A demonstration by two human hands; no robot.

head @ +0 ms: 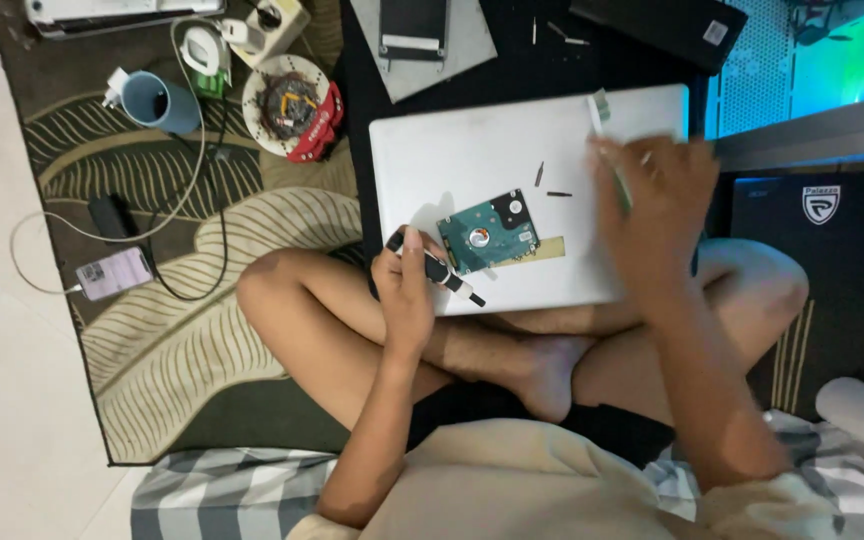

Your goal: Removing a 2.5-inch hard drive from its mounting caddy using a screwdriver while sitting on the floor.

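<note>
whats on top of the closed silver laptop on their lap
On the laptop lie a hard drive, circuit board up, on a tan strip, plus two loose dark screws. The right hand covers the right part, so anything under it is hidden.

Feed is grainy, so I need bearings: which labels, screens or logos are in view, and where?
Phone: rug, far left, pinkish screen lit, cabled.
White sticker: corner of the black box, top right.
Shield logo: white, on the black case at right.
Glowing panel: top right, green-blue.
</note>
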